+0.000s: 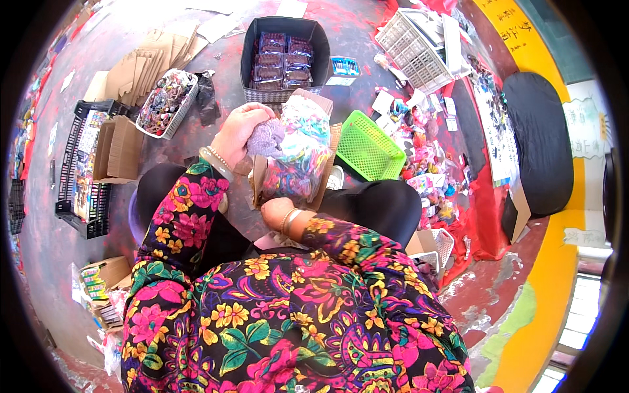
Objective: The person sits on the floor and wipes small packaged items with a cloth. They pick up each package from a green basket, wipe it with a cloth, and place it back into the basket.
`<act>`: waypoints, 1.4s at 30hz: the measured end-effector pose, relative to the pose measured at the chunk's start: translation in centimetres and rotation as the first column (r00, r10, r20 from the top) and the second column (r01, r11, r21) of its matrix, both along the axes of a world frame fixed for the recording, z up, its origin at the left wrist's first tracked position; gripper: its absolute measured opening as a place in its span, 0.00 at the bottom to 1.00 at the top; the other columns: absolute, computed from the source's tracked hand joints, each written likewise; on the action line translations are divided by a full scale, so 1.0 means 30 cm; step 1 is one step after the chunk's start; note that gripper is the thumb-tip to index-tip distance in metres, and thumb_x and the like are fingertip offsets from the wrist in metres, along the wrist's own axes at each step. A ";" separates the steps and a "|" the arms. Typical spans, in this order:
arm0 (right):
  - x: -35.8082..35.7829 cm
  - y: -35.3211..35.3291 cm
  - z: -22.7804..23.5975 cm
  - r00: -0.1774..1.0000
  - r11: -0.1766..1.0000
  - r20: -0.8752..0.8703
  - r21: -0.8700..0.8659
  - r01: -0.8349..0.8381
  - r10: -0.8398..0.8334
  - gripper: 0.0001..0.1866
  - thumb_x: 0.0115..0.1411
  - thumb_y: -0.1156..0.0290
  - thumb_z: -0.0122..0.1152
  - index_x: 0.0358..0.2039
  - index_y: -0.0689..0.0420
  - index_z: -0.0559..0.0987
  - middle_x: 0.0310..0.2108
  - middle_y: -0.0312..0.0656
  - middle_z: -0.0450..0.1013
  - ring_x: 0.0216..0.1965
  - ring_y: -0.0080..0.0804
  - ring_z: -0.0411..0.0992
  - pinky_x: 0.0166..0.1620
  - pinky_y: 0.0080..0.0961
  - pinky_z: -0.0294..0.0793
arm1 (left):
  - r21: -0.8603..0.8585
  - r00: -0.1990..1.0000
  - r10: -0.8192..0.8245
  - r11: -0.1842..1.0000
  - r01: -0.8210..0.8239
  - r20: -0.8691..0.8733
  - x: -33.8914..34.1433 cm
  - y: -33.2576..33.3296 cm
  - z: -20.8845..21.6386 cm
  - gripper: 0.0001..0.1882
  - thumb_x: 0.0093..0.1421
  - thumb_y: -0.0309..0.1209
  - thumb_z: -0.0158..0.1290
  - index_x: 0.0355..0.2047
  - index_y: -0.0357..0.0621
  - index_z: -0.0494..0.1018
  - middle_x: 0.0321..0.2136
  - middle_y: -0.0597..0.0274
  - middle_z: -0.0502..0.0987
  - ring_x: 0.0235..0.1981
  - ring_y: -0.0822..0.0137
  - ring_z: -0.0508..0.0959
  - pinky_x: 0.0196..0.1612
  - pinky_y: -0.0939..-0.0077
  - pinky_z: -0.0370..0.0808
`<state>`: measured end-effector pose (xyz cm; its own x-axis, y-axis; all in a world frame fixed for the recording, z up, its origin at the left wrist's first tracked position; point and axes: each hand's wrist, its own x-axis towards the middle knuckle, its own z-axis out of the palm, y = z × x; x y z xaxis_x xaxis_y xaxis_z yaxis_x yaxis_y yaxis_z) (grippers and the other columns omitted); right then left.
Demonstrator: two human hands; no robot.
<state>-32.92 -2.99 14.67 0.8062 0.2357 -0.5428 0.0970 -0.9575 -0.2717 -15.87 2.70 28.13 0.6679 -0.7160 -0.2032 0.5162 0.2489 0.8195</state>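
Note:
My left hand [241,131] is closed, its fingertips pinching a fuzzy lilac-grey fabric bundle [265,138], which looks like a scrunchie. It hangs over the left side of an open cardboard box [325,171] between my legs. Clear bags of bright, multicoloured small items [303,157] fill that box; the pieces look like hair ties, but are too small to be sure. At the box's near edge, my right hand [278,213] is curled closed. Its fingertips are hidden, so whatever it grips cannot be made out.
A black bin [321,52] holds dark packs beyond the box. A green basket [371,145] sits to its right, near heaped small goods [426,157]. Leftward are a white basket [168,124] of trinkets, a cardboard carton [119,150] and a black crate [82,219]. A grey crate [414,52] stands far right.

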 end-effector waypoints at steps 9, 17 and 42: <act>-0.147 -0.273 0.540 0.912 0.929 0.358 0.365 0.058 -0.198 0.11 0.56 0.63 0.52 0.29 0.57 0.75 0.27 0.47 0.73 0.32 0.45 0.73 0.35 0.37 0.73 | 0.010 0.995 0.097 0.995 -0.097 0.018 0.046 0.035 0.005 0.06 0.56 0.26 0.48 0.29 0.36 0.72 0.27 0.56 0.76 0.28 0.65 0.78 0.34 0.72 0.76; -0.340 -0.554 0.624 0.037 0.057 0.046 0.920 0.387 -0.998 0.12 0.62 0.68 0.50 0.40 0.62 0.76 0.35 0.40 0.76 0.35 0.24 0.74 0.33 0.17 0.71 | 0.003 0.991 0.134 0.991 -0.134 -0.024 0.033 0.069 -0.003 0.05 0.56 0.26 0.48 0.30 0.37 0.72 0.28 0.57 0.76 0.30 0.66 0.77 0.35 0.73 0.75; -0.272 -1.082 -0.427 0.407 0.362 0.202 -0.227 0.904 -0.891 0.21 0.52 0.66 0.52 0.48 0.55 0.70 0.52 0.47 0.64 0.56 0.41 0.60 0.52 0.43 0.63 | 0.264 0.894 0.214 0.905 -0.333 0.393 -0.036 0.124 0.158 0.12 0.59 0.29 0.40 0.37 0.34 0.70 0.37 0.56 0.72 0.37 0.68 0.74 0.41 0.75 0.72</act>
<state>-41.08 -35.46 1.87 0.4715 -0.7821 -0.4074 -0.8613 -0.5077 -0.0221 -16.96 6.40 32.87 0.8965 -0.4303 -0.1054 0.1331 0.0347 0.9905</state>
